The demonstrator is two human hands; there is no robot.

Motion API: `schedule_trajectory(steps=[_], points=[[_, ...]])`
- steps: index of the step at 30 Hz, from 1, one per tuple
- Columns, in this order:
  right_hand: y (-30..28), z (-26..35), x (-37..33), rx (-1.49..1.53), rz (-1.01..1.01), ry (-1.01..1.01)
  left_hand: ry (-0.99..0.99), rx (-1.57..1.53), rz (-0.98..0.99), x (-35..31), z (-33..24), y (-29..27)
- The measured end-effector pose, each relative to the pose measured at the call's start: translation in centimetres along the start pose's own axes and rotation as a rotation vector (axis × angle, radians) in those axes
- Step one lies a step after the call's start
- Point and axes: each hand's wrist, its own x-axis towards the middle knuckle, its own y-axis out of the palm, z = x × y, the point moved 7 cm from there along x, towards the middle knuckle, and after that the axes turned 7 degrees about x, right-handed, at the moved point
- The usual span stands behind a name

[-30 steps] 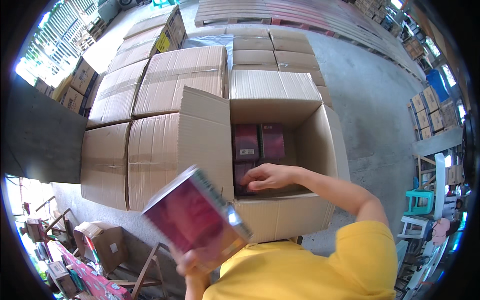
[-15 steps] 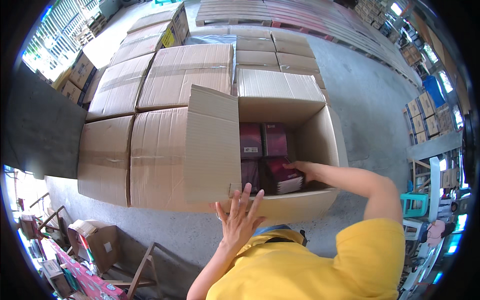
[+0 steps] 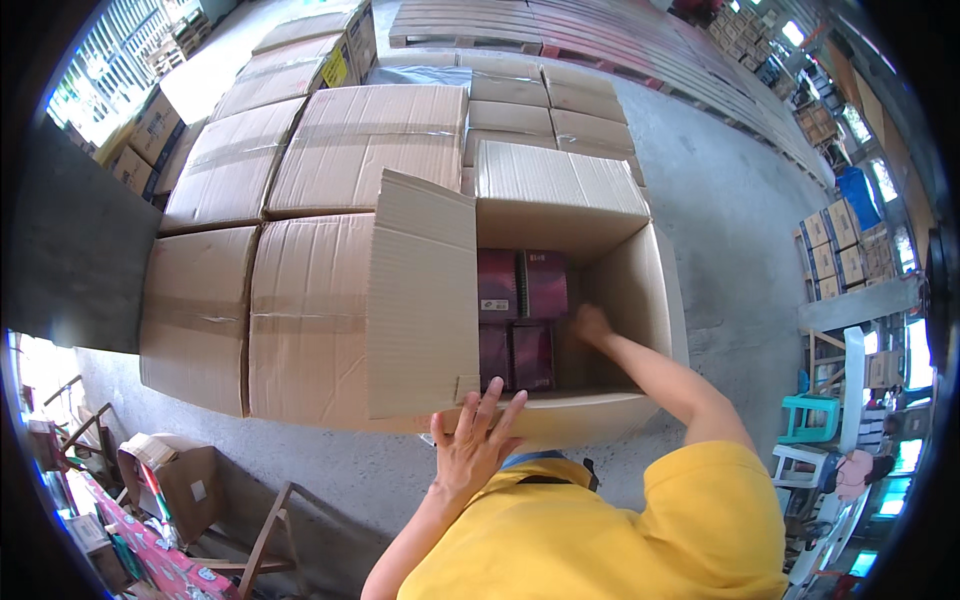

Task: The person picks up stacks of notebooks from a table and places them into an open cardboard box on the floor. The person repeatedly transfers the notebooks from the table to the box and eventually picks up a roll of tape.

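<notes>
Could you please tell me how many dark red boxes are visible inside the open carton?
4: two at the back, left and right, and two nearer, left and right. The right hand reaches in beside them; more may be hidden underneath.

Landmark: open carton (image 3: 570, 300), flaps spread. Inside it, packs (image 3: 523, 315) stacked against its left wall, two rows, one behind the other. Right hand (image 3: 592, 322) inside too, just right of the packs, near the bare right wall. Left hand (image 3: 474, 447) spread on the carton's near rim, beside the left flap (image 3: 420, 300). That flap lying over a sealed carton (image 3: 305, 320) to the left. More sealed cartons (image 3: 370, 145) left of and behind the open one. Beyond those, pallets (image 3: 560, 25). Concrete floor (image 3: 735, 220) to the right. Wooden frame (image 3: 265, 540) near left, in front.
</notes>
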Motion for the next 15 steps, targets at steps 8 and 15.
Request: schedule_trajectory(steps=[8, 15], points=[[-4.7, 5.6, 1.7, 0.276, -0.571, -0.188, 0.001, -0.004, -0.016, 0.2, -0.2, -0.3], [-7.5, 6.3, -3.9, 0.224, -0.480, -0.044, -0.004, -0.016, -0.033, -0.2, 0.3, -0.3]])
